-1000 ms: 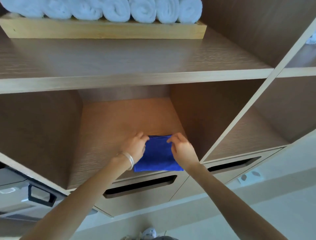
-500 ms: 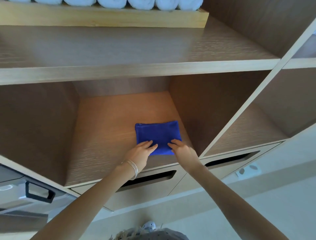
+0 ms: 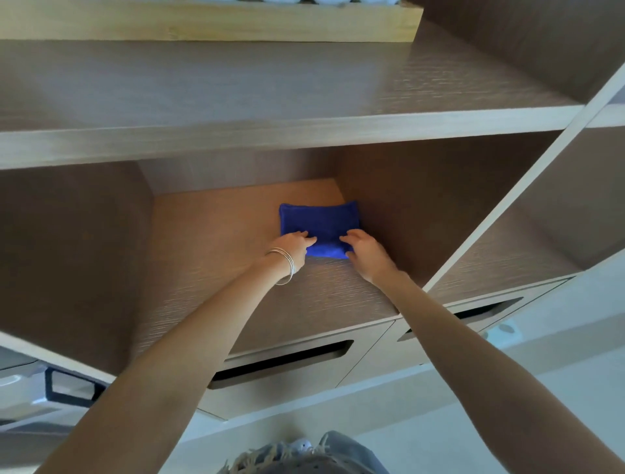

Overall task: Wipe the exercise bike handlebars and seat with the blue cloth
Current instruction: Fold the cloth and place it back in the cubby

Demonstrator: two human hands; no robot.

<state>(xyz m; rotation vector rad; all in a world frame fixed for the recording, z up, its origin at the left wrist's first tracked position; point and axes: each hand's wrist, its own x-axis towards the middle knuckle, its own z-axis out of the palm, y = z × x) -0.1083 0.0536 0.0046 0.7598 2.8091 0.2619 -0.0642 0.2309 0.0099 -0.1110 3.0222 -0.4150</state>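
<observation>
Blue cloth [image 3: 318, 221], ctr frame on shelf [image 3: 216, 270]: folded, soft, light; pinch near edge. Left hand [image 3: 294, 245] & right hand [image 3: 367, 252] fingers rest loose on it, no grip.

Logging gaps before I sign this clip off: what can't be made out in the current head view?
- Exercise bike: nowhere in the frame.
- Near edge of the blue cloth: covered by the left hand and right hand.
- Right hand's hold: its curled fingers hide whether it pinches or only rests.
- White rolls above the wooden tray: cut off by the top edge.
- Grey object, lower left: cut off, blurred.
</observation>
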